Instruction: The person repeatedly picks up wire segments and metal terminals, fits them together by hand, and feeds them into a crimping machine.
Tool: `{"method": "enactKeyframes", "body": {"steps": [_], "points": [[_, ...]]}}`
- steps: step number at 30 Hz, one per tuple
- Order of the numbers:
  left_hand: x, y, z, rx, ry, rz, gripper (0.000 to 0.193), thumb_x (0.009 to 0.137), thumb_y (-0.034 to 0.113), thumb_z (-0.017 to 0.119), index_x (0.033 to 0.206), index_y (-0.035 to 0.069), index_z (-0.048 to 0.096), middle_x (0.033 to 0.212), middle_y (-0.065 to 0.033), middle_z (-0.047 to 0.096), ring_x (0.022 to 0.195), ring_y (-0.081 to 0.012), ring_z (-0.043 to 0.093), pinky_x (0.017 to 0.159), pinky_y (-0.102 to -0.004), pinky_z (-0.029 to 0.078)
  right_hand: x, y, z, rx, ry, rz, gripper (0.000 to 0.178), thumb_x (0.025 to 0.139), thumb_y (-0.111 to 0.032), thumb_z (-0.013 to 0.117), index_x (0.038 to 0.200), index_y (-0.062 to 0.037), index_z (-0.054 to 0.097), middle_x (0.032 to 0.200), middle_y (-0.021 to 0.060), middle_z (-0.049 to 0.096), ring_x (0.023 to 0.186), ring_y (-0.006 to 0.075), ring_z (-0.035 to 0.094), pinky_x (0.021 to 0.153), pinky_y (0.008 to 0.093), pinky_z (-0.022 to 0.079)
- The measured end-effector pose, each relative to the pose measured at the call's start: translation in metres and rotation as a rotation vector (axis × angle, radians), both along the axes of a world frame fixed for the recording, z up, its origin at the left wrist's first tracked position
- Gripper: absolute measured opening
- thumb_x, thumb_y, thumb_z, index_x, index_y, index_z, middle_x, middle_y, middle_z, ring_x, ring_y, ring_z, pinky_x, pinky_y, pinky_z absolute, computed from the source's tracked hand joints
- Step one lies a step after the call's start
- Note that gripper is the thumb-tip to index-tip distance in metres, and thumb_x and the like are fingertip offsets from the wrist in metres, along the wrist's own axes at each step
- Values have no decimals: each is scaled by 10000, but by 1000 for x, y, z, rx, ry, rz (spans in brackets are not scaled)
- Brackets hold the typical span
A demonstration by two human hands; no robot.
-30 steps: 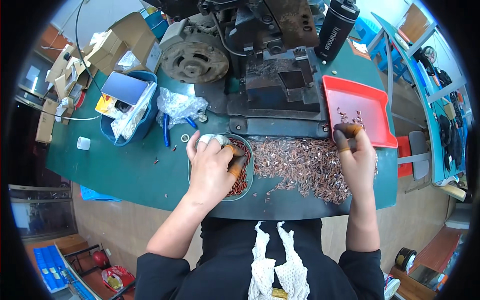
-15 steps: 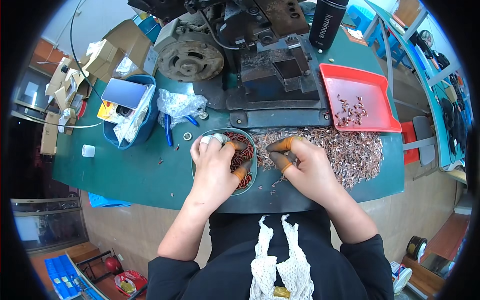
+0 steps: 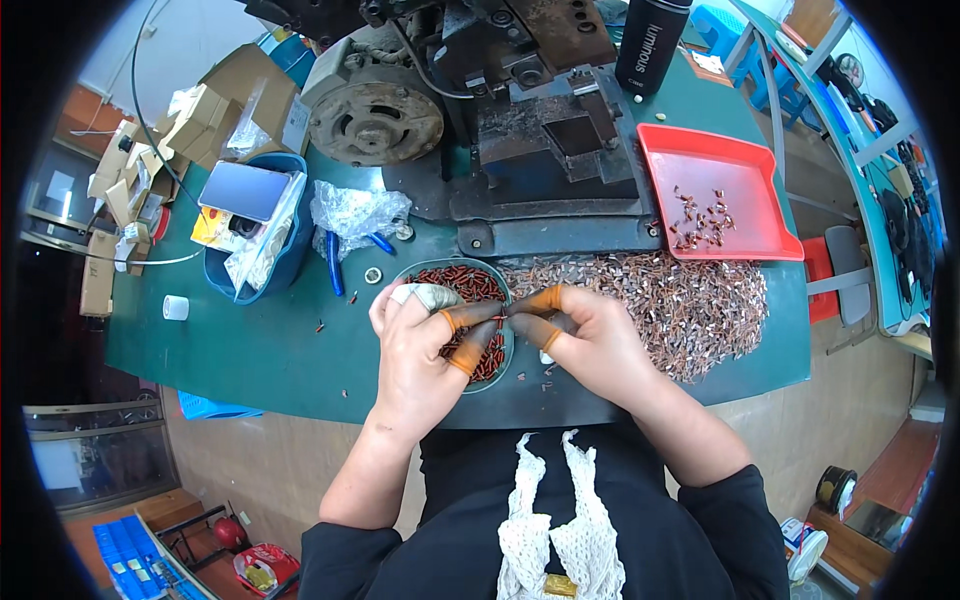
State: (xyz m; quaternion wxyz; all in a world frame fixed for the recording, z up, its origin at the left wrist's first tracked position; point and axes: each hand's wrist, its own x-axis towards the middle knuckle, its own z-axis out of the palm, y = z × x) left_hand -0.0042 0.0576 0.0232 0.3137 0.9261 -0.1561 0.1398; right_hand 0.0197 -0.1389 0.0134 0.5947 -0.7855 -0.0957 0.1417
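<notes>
Above the right rim of a pale green bowl [image 3: 511, 340], my two hands meet at their fingertips. My left hand [image 3: 415, 350], with orange and dark finger covers on thumb and forefinger and white wrapping on another finger, pinches a small reddish rod-like part [image 3: 501, 317]. My right hand [image 3: 597, 345], its thumb and forefinger covered the same way, closes at the part's other end. What its tips hold is too small to make out. Many dark red rod-like parts [image 3: 458, 279] fill the bowl. Right of it spreads a heap of small copper and silver metal pieces [image 3: 705, 315].
A red tray [image 3: 735, 175] holding several small copper-coloured parts stands beyond the heap. A heavy metal machine [image 3: 560, 150] occupies the far middle beside a black bottle [image 3: 655, 45]. Blue-handled pliers [image 3: 335, 262], a plastic bag [image 3: 360, 208] and a filled blue bin [image 3: 255, 270] lie leftward.
My left hand has come up from among the bowl's red parts with one in its fingertips. My right hand has moved left from the heap's edge to meet it.
</notes>
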Motion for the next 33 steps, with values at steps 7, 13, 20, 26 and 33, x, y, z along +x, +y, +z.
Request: {"method": "enactKeyframes", "body": {"steps": [7, 13, 20, 26, 33], "points": [[-3, -11, 3, -26, -66, 0, 229, 713, 60, 777, 929, 124, 737, 887, -14, 619, 893, -215, 567, 961, -403, 361, 2, -2, -14, 238, 271, 18, 184, 892, -180, 701, 988, -23, 696, 822, 33, 689, 710, 72, 586, 654, 242, 475], [-4, -29, -10, -634, 218, -45, 215, 730, 4, 784, 923, 69, 715, 881, -35, 609, 853, -187, 565, 778, -294, 445, -3, -23, 10, 462, 443, 31, 132, 927, -136, 651, 956, -10, 674, 785, -9, 648, 689, 41, 560, 615, 202, 438], [-8, -33, 3, -545, 249, -214, 179, 717, 68, 820, 830, 76, 681, 849, -33, 608, 832, -184, 559, 763, -296, 437, -26, -94, 13, -245, -348, 60, 164, 773, -65, 749, 936, -68, 727, 858, 50, 667, 779, 182, 633, 662, 280, 491], [-11, -38, -7, -462, 235, -201, 193, 703, 55, 824, 829, 73, 679, 855, -33, 611, 847, -186, 562, 775, -301, 441, -67, -102, -9, -623, -539, 60, 247, 702, -114, 772, 942, -168, 751, 838, 21, 645, 757, 224, 629, 634, 334, 502], [-17, -38, -10, -531, 284, -101, 192, 707, -1, 801, 846, 55, 680, 862, -35, 618, 830, -183, 573, 758, -287, 448, -80, -99, -19, -499, -605, -28, 251, 663, -87, 793, 901, -122, 724, 858, 35, 638, 753, 233, 622, 646, 329, 506]]}}
